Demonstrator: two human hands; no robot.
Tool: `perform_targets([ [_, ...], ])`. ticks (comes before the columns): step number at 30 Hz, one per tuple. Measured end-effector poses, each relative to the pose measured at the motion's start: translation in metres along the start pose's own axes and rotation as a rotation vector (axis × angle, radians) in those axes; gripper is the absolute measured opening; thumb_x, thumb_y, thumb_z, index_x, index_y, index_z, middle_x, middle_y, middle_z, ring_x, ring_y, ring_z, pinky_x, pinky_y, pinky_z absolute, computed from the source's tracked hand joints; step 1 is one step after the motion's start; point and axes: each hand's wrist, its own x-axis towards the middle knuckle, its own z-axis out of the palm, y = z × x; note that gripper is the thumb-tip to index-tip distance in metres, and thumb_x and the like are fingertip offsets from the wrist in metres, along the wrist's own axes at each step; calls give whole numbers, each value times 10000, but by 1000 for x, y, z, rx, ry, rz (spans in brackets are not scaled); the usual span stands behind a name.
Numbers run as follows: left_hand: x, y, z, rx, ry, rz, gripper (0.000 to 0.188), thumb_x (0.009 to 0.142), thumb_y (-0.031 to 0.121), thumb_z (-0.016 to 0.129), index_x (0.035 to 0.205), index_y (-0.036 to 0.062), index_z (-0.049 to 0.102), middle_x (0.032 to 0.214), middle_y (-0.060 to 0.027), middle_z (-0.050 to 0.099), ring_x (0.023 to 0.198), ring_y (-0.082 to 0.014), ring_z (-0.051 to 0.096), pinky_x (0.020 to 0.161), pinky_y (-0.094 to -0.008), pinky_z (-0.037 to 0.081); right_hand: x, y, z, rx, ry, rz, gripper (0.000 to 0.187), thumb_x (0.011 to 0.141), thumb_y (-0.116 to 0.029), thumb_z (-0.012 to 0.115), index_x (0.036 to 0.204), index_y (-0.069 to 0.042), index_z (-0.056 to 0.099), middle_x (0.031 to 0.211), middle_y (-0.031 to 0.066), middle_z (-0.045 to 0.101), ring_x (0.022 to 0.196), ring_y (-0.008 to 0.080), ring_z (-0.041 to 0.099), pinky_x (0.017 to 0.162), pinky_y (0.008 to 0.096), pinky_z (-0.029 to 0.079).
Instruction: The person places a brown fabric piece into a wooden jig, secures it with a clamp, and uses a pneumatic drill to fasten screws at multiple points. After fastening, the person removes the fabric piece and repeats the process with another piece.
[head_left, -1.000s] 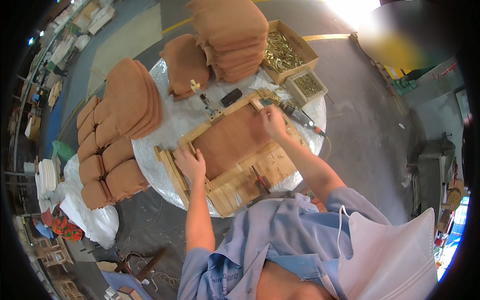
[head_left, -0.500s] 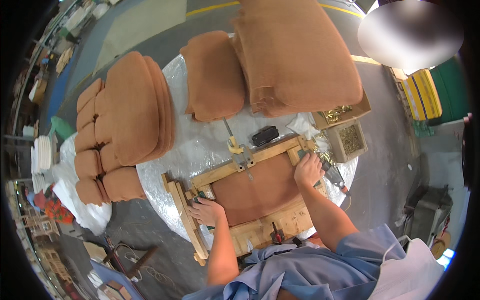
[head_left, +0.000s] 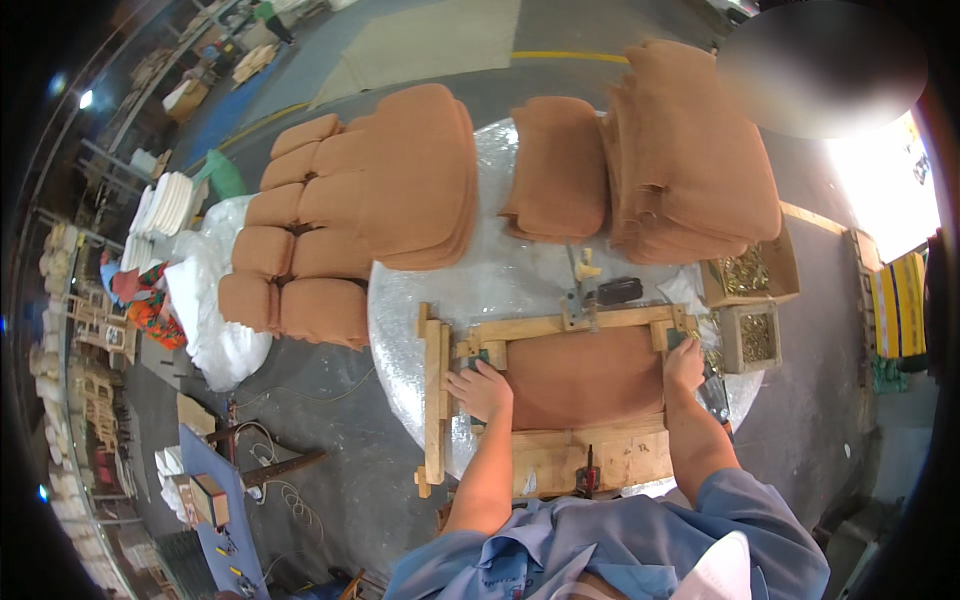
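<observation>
A brown fabric-covered panel (head_left: 585, 378) lies inside a wooden frame (head_left: 560, 325) on the round table. My left hand (head_left: 482, 390) rests at the frame's left end, fingers stretched out and apart beside a green corner piece (head_left: 478, 358). At the right end, the fingers of my right hand (head_left: 684, 366) curl over the frame by another green piece (head_left: 676, 338); its fingertips are partly hidden. A toggle clamp (head_left: 577, 305) with a yellow grip stands on the far rail. On the near board (head_left: 640, 452) sits a second clamp (head_left: 589, 472) with a red grip.
Stacks of brown panels (head_left: 420, 180) stand left, with smaller piles (head_left: 555, 165) and a tall stack (head_left: 700, 160) at the back. A black case (head_left: 619, 291) lies behind the frame. Boxes of brass-coloured hardware (head_left: 755, 338) sit right, near a dark tool (head_left: 715, 392). Cables (head_left: 290, 500) trail on the floor.
My view has turned, so the table and stacks appear farther right and straighter. Both hands stay at the frame's ends, and the panel remains inside it.
</observation>
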Motion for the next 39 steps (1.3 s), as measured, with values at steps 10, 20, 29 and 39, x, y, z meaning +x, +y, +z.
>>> perform_targets([
  [10,-1,0,6,48,57,-3,591,1170,449,375,1429,-51,552,1727,-269,362,1636,-457,262,1191,-612,432,-5,0,3,-25,-32,-88,569,1145,-553,330,1361,-120,629,1416,155,682,1326,390,626,1077,608,471],
  [20,14,-2,-23,-276,298,624,601,1045,312,641,1555,26,501,1701,-270,392,1624,-468,279,1316,-622,225,0,-5,-6,241,303,-588,324,1067,-354,618,1298,-128,634,1259,129,675,1238,383,607,1041,549,439],
  [29,69,44,6,45,-131,1017,523,1095,441,514,1489,105,589,1603,-135,549,1538,-346,451,1264,-560,337,15,-73,4,105,-1,-1251,344,1002,-420,684,1143,-110,727,1105,108,712,1132,351,653,1042,503,456],
  [39,67,48,1,133,-107,1018,382,1095,423,519,1319,139,643,1306,-105,666,1275,-323,589,1095,-527,418,17,-79,12,32,-60,-1201,324,1013,-443,666,1005,-133,759,1025,110,727,1032,348,679,989,495,454],
])
